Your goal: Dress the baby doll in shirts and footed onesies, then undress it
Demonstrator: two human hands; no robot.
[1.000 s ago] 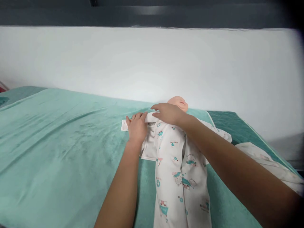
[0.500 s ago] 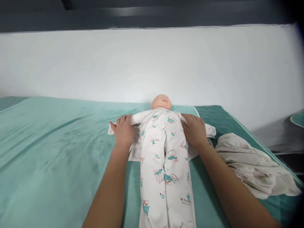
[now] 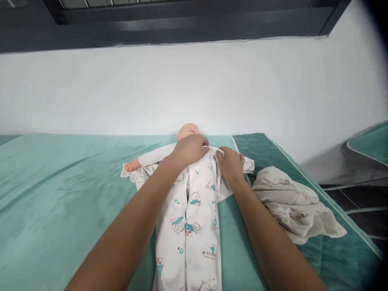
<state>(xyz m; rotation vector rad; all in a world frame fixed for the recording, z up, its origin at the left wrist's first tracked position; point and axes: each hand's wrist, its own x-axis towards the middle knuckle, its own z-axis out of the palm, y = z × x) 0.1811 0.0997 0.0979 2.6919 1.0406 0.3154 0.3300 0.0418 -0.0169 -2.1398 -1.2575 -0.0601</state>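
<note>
A baby doll (image 3: pixel 188 130) lies on its back, in a white long-sleeved top. White baby trousers (image 3: pixel 194 226) with a teal cartoon print cover its front from chest downward, legs towards me. My left hand (image 3: pixel 192 149) is over the doll's upper chest, its fingers closed by the trousers' top edge. My right hand (image 3: pixel 230 163) pinches the raised white edge, which stretches as a thin band between both hands. An open white garment (image 3: pixel 226 190) is spread beneath the doll. The doll's left-side hand (image 3: pixel 132 165) is bare; its neck is hidden behind my left hand.
A crumpled cream cloth (image 3: pixel 294 202) lies to the right on a dark green quilted pad (image 3: pixel 251 141). Light green bedding (image 3: pixel 66 202) stretches out on the left. Behind the doll stands a white wall (image 3: pixel 151 89) below a dark frame (image 3: pixel 182 24).
My left hand has moved from the doll's sleeve across to its chest. My right hand has taken the white edge and lifted it. The camera view has shifted rightward.
</note>
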